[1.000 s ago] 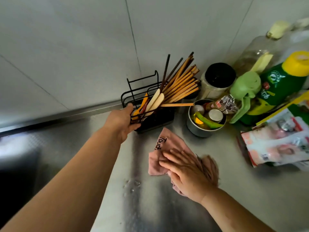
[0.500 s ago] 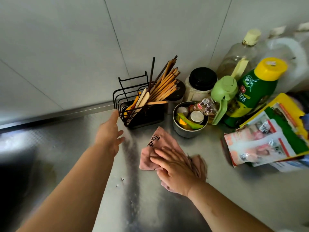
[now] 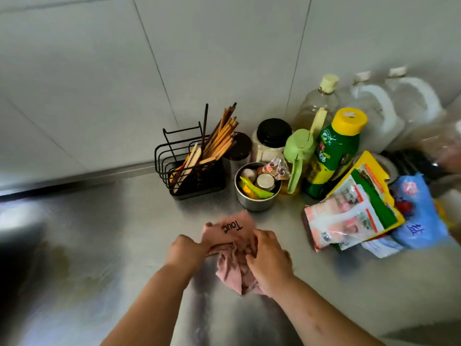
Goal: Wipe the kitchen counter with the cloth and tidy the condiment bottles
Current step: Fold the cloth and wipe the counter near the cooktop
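A pink cloth (image 3: pixel 233 229) with black lettering is bunched up on the steel counter (image 3: pixel 124 245), gripped from both sides. My left hand (image 3: pixel 185 252) pinches its left edge and my right hand (image 3: pixel 268 260) clutches its right part. Condiment bottles stand at the back right against the wall: a green bottle with a yellow cap (image 3: pixel 334 151), a green-lidded oil pourer (image 3: pixel 298 156), a clear oil bottle (image 3: pixel 316 106), a black-lidded jar (image 3: pixel 272 141) and two large clear jugs (image 3: pixel 389 108).
A black wire holder of chopsticks (image 3: pixel 197 163) stands by the wall. A steel cup with small items (image 3: pixel 258 191) sits beside it. Seasoning packets (image 3: pixel 354 211) and a blue bag (image 3: pixel 419 221) lie at the right. A dark sink (image 3: pixel 15 245) is at the left.
My left hand left the chopstick holder, came back across the counter and took hold of the cloth. The cloth went from flat under my right palm to bunched between both hands.
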